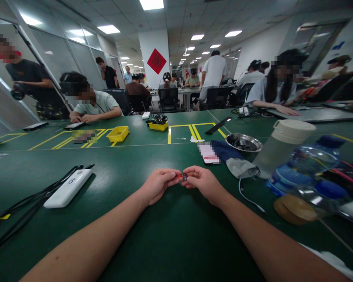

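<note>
Over the green table (176, 235), my hands meet fingertip to fingertip. My left hand (159, 185) pinches a small orange-red piece (180, 176) between thumb and fingers. Against it sits a small dark, shiny piece (185, 177), pinched by my right hand (204, 183). The two pieces touch or nearly touch; whether they are joined, I cannot tell. They are too small for me to name their kind, and my fingertips hide parts of both.
On the left lies a white power bank (69, 189) beside black cables (35, 203). To the right stand a tumbler (282, 147), a water bottle (308, 166), a metal bowl (243, 149) and a grey pouch (241, 167). A yellow tray (118, 134) is farther off. Several people sit beyond.
</note>
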Available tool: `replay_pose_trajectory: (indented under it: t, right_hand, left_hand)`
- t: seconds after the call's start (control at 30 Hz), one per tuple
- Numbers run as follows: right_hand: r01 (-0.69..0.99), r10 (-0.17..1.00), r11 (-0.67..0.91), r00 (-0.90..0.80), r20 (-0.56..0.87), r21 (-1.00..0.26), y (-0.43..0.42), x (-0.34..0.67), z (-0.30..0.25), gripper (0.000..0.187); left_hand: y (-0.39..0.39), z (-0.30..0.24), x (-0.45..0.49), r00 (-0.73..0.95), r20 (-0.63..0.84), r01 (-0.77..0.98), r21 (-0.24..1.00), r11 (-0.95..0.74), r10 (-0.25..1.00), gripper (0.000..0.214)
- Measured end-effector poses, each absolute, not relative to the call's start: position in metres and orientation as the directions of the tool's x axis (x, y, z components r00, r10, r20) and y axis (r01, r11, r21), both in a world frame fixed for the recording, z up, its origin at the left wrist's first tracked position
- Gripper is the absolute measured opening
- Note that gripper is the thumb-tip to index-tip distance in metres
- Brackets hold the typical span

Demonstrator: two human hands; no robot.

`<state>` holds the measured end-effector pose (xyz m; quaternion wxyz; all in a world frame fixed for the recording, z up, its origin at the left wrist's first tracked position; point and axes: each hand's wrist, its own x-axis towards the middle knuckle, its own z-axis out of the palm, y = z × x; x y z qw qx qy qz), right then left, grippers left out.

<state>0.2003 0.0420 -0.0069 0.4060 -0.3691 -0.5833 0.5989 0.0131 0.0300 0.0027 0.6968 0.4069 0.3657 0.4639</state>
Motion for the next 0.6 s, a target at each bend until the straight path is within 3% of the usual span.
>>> replay_pose_trajectory:
  t: [0.6]
  right_hand:
    - [-0.037,0.907,-0.075,-0.419,-0.052,-0.997,0.0383,0.2003,0.0033,0.038]
  left_hand:
    - [0.0291,0.0012,0.0117,0.342,-0.124,-0.329,0.913,0.242,0.932,0.024]
